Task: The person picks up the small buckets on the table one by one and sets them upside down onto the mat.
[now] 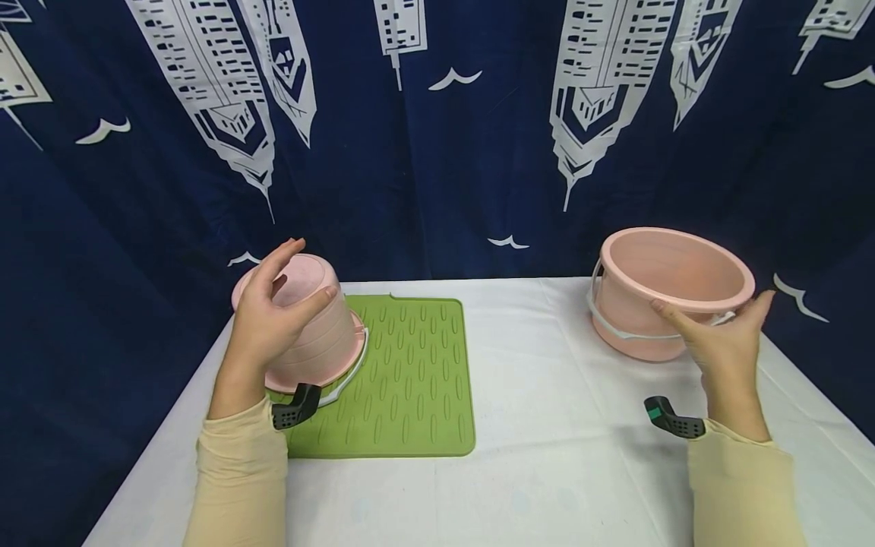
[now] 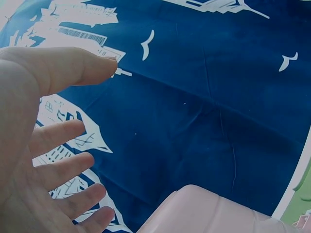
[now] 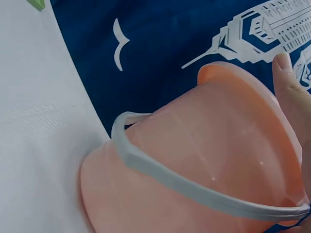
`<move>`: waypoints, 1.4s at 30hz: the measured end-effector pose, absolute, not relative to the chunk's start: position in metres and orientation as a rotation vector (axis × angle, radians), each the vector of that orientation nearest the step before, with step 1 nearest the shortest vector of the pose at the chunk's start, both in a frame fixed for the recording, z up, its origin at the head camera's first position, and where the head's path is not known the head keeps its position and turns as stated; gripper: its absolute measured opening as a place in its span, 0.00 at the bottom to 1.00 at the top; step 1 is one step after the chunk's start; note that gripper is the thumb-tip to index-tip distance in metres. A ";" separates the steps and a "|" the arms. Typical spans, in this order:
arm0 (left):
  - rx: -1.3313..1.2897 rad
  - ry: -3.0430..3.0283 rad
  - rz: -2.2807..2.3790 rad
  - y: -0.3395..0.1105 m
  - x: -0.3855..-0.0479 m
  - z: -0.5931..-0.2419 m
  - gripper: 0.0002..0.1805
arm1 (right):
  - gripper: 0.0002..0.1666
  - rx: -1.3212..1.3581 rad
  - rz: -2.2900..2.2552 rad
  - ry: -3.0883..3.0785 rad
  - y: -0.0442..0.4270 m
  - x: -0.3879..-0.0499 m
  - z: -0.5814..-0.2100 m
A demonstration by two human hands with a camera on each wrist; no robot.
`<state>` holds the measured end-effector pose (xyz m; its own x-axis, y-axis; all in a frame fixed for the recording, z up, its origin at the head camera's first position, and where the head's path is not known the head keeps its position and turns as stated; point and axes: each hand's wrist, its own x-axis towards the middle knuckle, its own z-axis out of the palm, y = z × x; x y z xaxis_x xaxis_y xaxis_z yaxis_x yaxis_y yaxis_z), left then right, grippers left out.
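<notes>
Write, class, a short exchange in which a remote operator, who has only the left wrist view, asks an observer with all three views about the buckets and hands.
Operator: My left wrist view shows the left hand and part of one pink bucket. Is there another bucket?
Observer: Yes, the head view shows a second bucket, to the right of the green mat.
Operator: I can't see the right hand. Where is it?
Observer: The right hand is at the near right side of the second bucket, by its rim.
</notes>
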<state>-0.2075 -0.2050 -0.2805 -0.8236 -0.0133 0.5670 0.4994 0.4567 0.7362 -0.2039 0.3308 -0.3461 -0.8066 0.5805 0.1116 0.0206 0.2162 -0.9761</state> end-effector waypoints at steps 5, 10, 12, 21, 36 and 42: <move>-0.397 -2.217 -1.366 -0.205 -0.208 -0.280 0.40 | 0.84 -0.586 1.630 -2.113 0.332 -0.208 -0.350; -0.384 -2.226 -1.363 -0.205 -0.208 -0.281 0.41 | 0.86 -0.580 1.647 -2.091 0.332 -0.210 -0.353; -0.381 -2.231 -1.362 -0.206 -0.208 -0.282 0.41 | 0.86 -0.567 1.662 -2.067 0.331 -0.211 -0.354; -0.370 -2.255 -1.353 -0.205 -0.209 -0.283 0.41 | 0.87 -0.523 1.679 -2.009 0.328 -0.211 -0.354; -0.376 -2.327 -1.406 -0.203 -0.214 -0.288 0.40 | 0.84 -0.467 1.726 -1.840 0.333 -0.220 -0.361; -0.371 -2.365 -1.379 -0.204 -0.214 -0.287 0.41 | 0.79 -0.489 1.683 -1.862 0.329 -0.216 -0.357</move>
<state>-0.2137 -0.2039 -0.2865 -0.8943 0.0371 0.4460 0.4063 0.4848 0.7745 -0.2163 0.3289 -0.3571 -0.7668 0.6187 0.1710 -0.1077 0.1386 -0.9845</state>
